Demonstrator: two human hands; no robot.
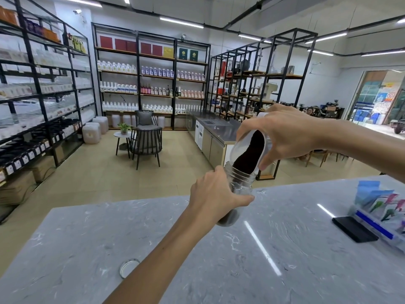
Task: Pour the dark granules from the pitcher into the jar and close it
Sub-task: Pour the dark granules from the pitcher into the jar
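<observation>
Underneath everything lies a grey marble-patterned counter (285,249), glossy enough to mirror the ceiling strip lights, its far edge running across the middle of the view. Near the right edge sits a clear tray of coloured sachets (381,207), and just beside it, toward the centre, a flat black slab (354,229) that may be a phone. At the far edge of the counter, around its middle, the left hand (213,194) is wrapped round a clear glass jar (240,185), fingers curled tight on its body; the jar leans, mouth up and toward the right, base down near the surface, a dark layer at its bottom. Above it the right hand (289,137) clamps a translucent plastic pitcher (249,148) tipped steeply, its long axis slanting down to the left, lip resting at the jar's threaded mouth. Dark granules (249,152) lie in a long tongue along the pitcher's lower wall, reaching into the jar. Near the front left corner, a round white-lined lid (128,267) lies flat, partly hidden by the left forearm
</observation>
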